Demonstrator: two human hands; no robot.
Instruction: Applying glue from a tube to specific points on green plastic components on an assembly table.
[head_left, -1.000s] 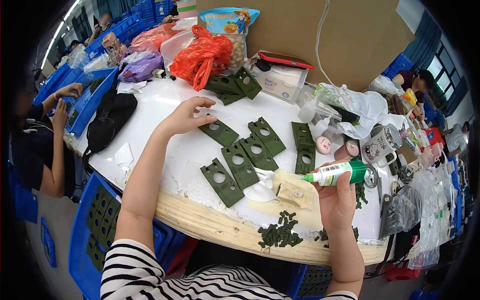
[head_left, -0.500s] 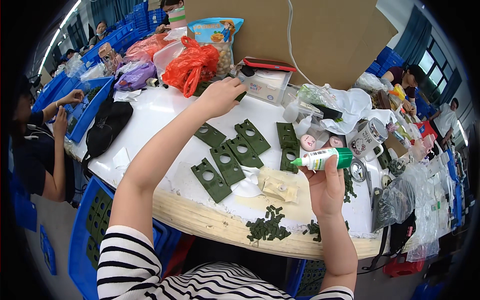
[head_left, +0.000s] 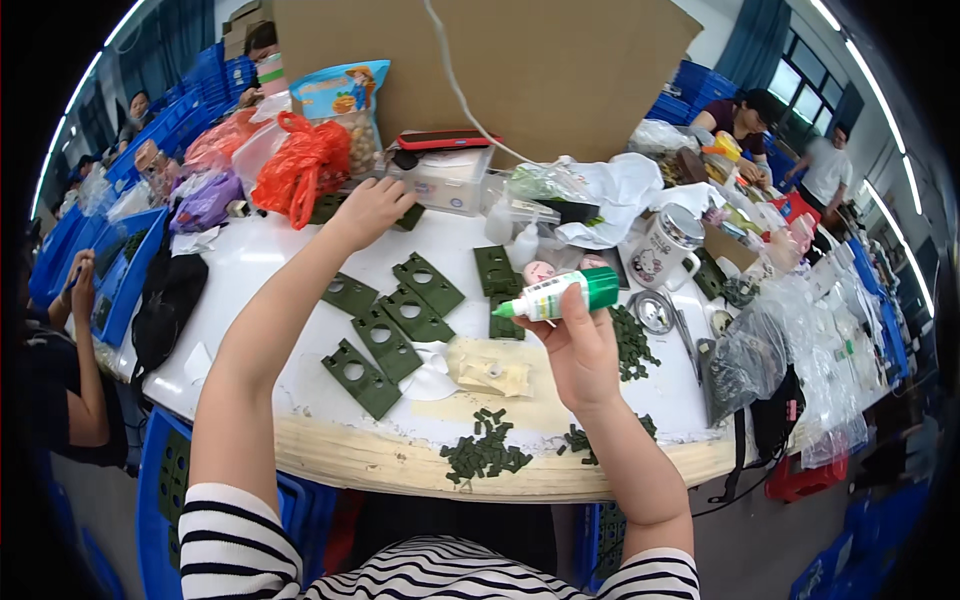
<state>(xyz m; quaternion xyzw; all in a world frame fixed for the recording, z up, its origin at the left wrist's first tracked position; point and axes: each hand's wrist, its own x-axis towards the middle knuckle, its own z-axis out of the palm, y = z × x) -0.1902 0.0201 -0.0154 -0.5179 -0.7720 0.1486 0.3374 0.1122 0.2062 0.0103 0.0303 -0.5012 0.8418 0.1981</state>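
Observation:
My right hand [head_left: 580,355] is wrapped round a glue bottle [head_left: 556,293], white with a green base and a green nozzle, held sideways above the table with the nozzle to the left. At the far side, my left hand [head_left: 372,212] is closed over a dark green plastic plate [head_left: 409,217]; its fingertips are partly hidden. Between the hands lie several green plates with round holes [head_left: 386,340], loosely lined up. Two more green plates [head_left: 493,270] lie just beyond the nozzle. Small green plastic pieces [head_left: 486,448] form a pile near the front edge.
A red plastic bag [head_left: 302,170] and a clear box [head_left: 445,180] stand by my left hand. A yellowish block [head_left: 492,368] lies mid-table. To the right are a white mug [head_left: 665,245], a round metal tin [head_left: 653,312] and clear plastic bags [head_left: 745,365]. Co-workers sit on both sides.
The whole view has shifted, so the table sits further left. My left hand stays over the green plate at the far side; my right hand still holds the glue bottle, tilted slightly more.

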